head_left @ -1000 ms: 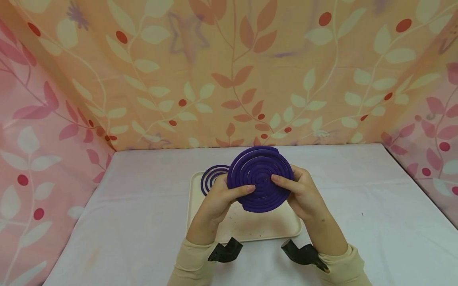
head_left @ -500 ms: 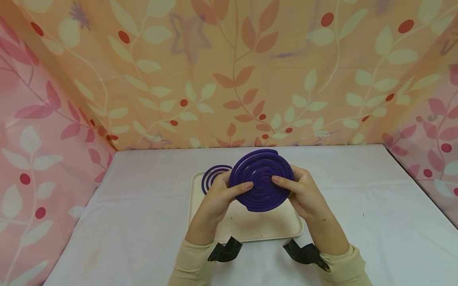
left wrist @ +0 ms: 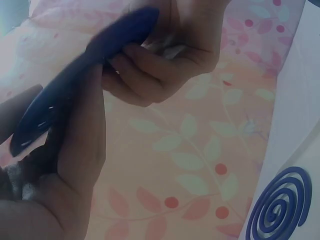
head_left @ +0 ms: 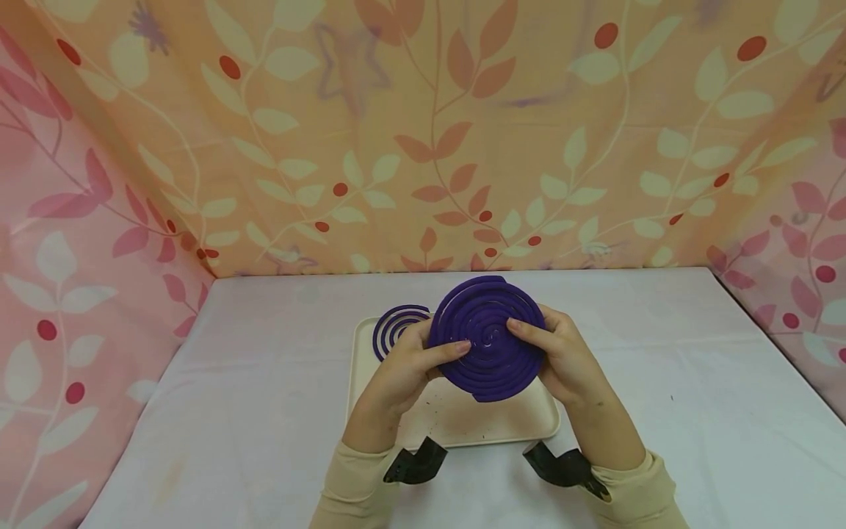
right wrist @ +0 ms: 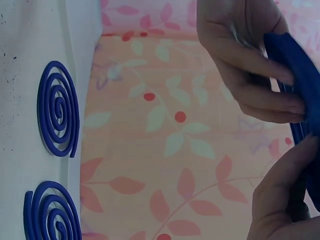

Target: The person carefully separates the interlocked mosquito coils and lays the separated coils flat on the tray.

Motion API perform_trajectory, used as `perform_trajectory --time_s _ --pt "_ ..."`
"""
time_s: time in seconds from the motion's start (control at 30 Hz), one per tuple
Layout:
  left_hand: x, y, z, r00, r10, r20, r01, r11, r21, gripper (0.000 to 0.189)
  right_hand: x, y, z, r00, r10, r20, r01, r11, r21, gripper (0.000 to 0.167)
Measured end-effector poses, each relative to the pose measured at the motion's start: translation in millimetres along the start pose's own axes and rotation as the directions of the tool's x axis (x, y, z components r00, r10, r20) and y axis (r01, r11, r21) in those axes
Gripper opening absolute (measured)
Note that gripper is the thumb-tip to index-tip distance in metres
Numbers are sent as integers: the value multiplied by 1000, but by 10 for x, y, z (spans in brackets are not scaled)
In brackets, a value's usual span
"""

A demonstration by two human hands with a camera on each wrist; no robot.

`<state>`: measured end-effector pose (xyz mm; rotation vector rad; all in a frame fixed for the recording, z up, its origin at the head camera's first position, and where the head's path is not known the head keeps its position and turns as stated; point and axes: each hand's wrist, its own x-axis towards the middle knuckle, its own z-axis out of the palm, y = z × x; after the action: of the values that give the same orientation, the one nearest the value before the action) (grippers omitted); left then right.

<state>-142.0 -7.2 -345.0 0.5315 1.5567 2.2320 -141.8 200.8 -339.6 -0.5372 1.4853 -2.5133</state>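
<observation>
A purple mosquito coil pair point(head_left: 492, 376), its spirals nested into a full disc, is held up over the tray between both hands. My left hand point(head_left: 408, 364) pinches its left side, thumb on the front face and fingers behind. On the opposite side my right hand point(head_left: 567, 358) grips it the same way, thumb near the spiral's centre. The left wrist view shows the held coils point(left wrist: 65, 95) nearly edge-on. Two single coils lie apart in the right wrist view: one upper coil point(right wrist: 59, 109) and one lower coil point(right wrist: 60, 231), cut off by the frame.
Below the hands lies a cream tray point(head_left: 482, 432) with small dark crumbs on it. It rests on a white-covered table point(head_left: 251, 411). Patterned cloth point(head_left: 529, 147) stands behind and at both sides. Black mounts point(head_left: 418, 463) are strapped at the wrists.
The held coil pair has shifted slightly right and turned a little, its face tilting more toward the head camera. Both hands keep their grip.
</observation>
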Motion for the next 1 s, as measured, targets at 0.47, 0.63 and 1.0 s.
perform_trajectory --time_s 0.47,0.63,1.0 --pt "8 -32 -27 996 23 81 -23 1000 -3 50 9 -13 -49 999 -13 41 10 997 81 19" --pt "-5 11 -53 999 35 40 -37 998 48 49 25 -18 -30 1000 -9 -15 10 997 70 23" --pt "-40 68 -151 985 135 104 -130 990 -55 39 27 -52 -21 973 -100 -206 98 995 -22 23"
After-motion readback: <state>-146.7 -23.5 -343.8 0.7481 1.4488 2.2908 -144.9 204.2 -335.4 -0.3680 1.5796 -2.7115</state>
